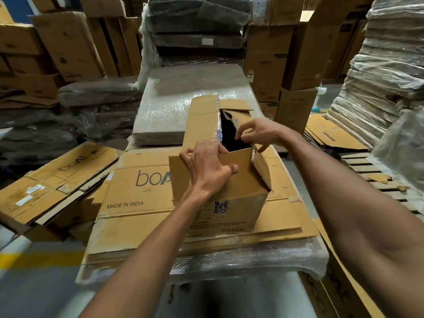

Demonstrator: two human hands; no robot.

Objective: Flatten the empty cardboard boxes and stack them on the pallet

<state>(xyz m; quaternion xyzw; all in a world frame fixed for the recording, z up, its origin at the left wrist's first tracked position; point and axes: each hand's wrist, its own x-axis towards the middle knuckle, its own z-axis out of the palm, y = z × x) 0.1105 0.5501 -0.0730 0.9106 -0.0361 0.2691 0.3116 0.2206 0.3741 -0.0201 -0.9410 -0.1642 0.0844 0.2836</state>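
A brown cardboard box [229, 210] stands upright in the middle of the head view, its top partly open onto a dark inside. It sits on a flattened "boAt" carton [137, 193] that tops a plastic-wrapped stack. My left hand [207, 167] grips the near top flap, fingers curled over its edge. My right hand [259, 133] pinches the torn right flap beside the opening. One long flap [203, 118] stands up at the far side.
More flattened cartons [52, 184] lie to the left. A wrapped stack [174, 106] sits behind the box. Wooden pallet slats [376, 177] and flat cardboard [332, 134] are on the right. Tall wrapped piles [390, 65] and upright boxes [298, 53] surround the spot.
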